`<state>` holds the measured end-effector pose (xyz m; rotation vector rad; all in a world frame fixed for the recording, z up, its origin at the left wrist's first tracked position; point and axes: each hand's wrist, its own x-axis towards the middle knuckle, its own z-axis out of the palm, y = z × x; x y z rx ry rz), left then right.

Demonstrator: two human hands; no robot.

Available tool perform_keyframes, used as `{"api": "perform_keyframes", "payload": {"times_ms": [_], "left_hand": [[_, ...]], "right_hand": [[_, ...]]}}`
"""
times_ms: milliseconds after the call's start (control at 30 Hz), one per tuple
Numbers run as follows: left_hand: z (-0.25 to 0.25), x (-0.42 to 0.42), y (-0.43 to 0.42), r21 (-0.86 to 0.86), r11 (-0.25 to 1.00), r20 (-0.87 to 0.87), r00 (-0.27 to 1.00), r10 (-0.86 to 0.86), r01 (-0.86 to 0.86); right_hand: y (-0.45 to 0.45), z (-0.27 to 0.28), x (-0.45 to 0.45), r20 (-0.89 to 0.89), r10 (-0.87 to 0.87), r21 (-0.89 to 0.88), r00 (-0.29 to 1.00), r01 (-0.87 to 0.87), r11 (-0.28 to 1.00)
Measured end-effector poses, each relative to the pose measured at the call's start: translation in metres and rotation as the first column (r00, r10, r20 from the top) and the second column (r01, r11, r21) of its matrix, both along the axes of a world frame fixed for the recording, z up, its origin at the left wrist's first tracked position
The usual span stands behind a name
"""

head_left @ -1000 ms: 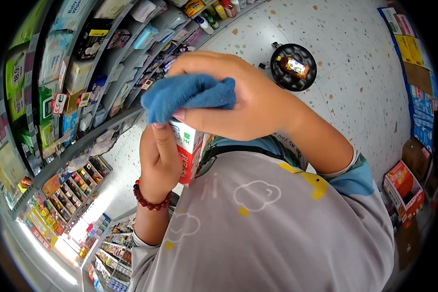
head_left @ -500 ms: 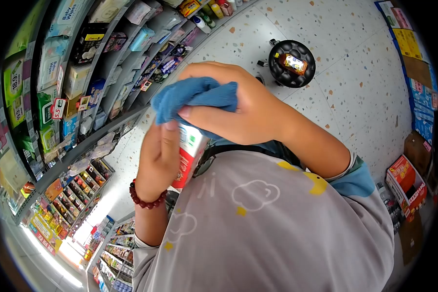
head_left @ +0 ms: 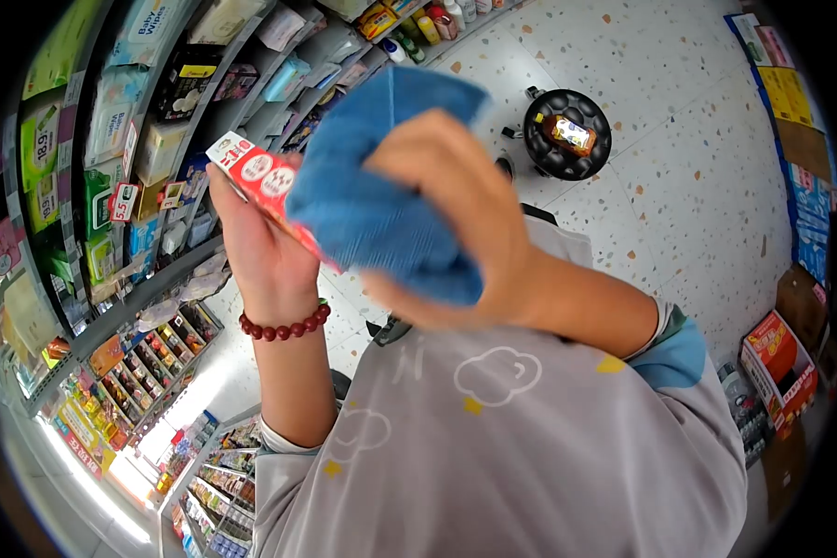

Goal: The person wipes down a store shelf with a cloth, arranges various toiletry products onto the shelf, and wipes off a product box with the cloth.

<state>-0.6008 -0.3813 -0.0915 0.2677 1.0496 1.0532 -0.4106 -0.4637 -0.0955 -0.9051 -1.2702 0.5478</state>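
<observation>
My left hand (head_left: 272,260), with a dark red bead bracelet (head_left: 284,323) at the wrist, grips a long red-and-white box (head_left: 262,177). The box is tilted, its white-marked end up to the left, and its lower part is hidden behind a blue cloth (head_left: 363,200). My right hand (head_left: 479,209), blurred by motion, is closed around the bunched cloth just right of the box. The cloth covers the near end of the box; whether it presses on it I cannot tell.
Shelves of wipes packs (head_left: 110,121) and other packaged goods rise on the left. A round black stool (head_left: 593,160) with a packaged item on it stands on the speckled floor (head_left: 679,167). A red carton (head_left: 774,358) lies at the right.
The box has swung up and left, showing its red side. The cloth has spread out and shifted off the box's top end. My left hand has turned palm-up and moved left.
</observation>
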Motion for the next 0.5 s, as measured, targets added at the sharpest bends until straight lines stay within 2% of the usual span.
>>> {"api": "perform_keyframes", "payload": {"times_ms": [67, 133, 233, 333, 400, 467, 500], "left_hand": [[0.02, 0.027, -0.004, -0.047, 0.999, -0.198, 0.98, -0.024, 0.015], [0.012, 0.013, -0.002, 0.073, 0.981, 0.05, 0.982, -0.182, 0.178], [0.006, 0.016, 0.003, -0.013, 0.993, 0.051, 0.992, -0.114, 0.115], [-0.005, 0.017, -0.002, -0.008, 0.992, 0.033, 0.991, -0.126, 0.126], [-0.015, 0.018, 0.002, -0.06, 0.998, -0.039, 0.999, -0.006, 0.003], [-0.025, 0.005, 0.005, -0.139, 0.988, 0.32, 0.947, -0.023, 0.071], [-0.028, 0.001, 0.01, -0.222, 0.974, 0.402, 0.914, 0.051, 0.043]], "right_hand": [[-0.002, -0.002, -0.011, 0.044, -0.026, 0.049, 0.999, 0.024, 0.998], [-0.003, -0.006, -0.017, 0.102, -0.064, 0.058, 0.993, 0.059, 0.997], [-0.007, -0.019, -0.027, 0.163, -0.144, 0.092, 0.976, 0.13, 0.987], [-0.011, -0.032, -0.037, 0.198, -0.24, 0.154, 0.95, 0.212, 0.965], [-0.012, -0.036, -0.037, 0.217, -0.272, 0.181, 0.937, 0.235, 0.955], [-0.012, -0.046, -0.037, 0.239, -0.282, 0.218, 0.929, 0.232, 0.948], [-0.013, -0.051, -0.038, 0.259, -0.292, 0.255, 0.921, 0.227, 0.94]]}}
